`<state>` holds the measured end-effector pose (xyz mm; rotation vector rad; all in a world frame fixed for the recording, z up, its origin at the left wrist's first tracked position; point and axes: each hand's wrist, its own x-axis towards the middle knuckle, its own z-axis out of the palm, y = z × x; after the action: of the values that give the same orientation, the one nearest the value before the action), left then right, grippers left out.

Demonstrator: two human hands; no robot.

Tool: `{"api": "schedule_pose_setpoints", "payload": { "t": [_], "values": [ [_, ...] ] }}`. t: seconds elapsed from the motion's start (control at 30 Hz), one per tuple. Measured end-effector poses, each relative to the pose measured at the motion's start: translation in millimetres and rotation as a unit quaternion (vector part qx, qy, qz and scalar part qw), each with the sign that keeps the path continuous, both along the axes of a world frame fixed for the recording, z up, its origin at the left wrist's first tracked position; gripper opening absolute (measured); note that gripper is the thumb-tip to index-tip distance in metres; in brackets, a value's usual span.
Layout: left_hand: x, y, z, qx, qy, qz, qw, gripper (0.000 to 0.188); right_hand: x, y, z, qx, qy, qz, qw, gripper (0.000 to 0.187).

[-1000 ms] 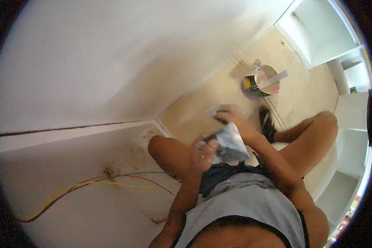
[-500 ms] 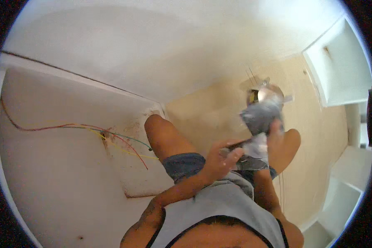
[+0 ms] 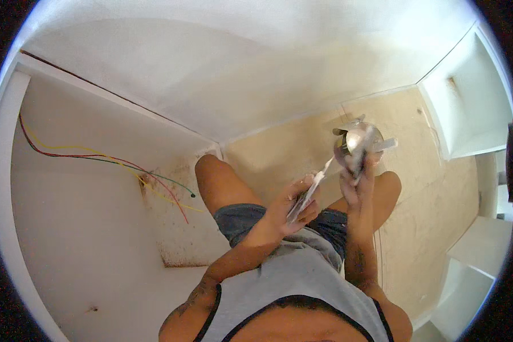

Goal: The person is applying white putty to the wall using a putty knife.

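My left hand [image 3: 295,206] is closed around a flat putty knife [image 3: 310,197], tilted edge-on, with white paste along its upper edge. To its right, my right hand [image 3: 358,185] grips a second flat, greyish blade [image 3: 356,162], smeared by motion and pointing away from me. It overlaps the near side of a round metal bowl [image 3: 369,135] in front of my right knee. The inside of that bowl is partly hidden. A light flat piece [image 3: 389,145] sticks out over its right side, and a dark flat piece [image 3: 341,131] shows at its left.
Red, green and yellow wires [image 3: 105,157] hang out of a white recess on the left. A white wall panel [image 3: 228,68] rises ahead. The beige floor [image 3: 422,211] is under me, with white open boxes [image 3: 464,97] along the right.
The two blades have come apart: my left hand has turned its knife edge-on, and my right hand has moved away from it, forward to the bowl. The view has shifted slightly.
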<state>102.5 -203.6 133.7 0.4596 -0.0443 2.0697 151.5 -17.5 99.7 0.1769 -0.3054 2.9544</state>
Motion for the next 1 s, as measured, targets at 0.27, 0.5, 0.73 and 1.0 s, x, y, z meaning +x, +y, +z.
{"api": "schedule_pose_setpoints", "payload": {
  "t": [0.27,0.5,0.73,1.0],
  "values": [
    [-21,-21,6,-0.484,-0.136,0.173,0.847,0.020,24,-48,84,0.633,-0.235,0.033,0.737,0.046],
    [-36,-38,-1,-0.533,0.055,0.308,0.786,0.025,33,-65,60,0.595,-0.213,-0.034,0.775,0.054],
    [-46,-37,39,-0.406,-0.105,0.463,0.781,0.041,13,-84,75,0.208,-0.221,-0.193,0.933,0.046],
    [-13,-44,49,-0.479,0.295,0.503,0.657,0.040,-5,-111,79,0.320,-0.247,-0.303,0.863,0.026]
  ]
}}
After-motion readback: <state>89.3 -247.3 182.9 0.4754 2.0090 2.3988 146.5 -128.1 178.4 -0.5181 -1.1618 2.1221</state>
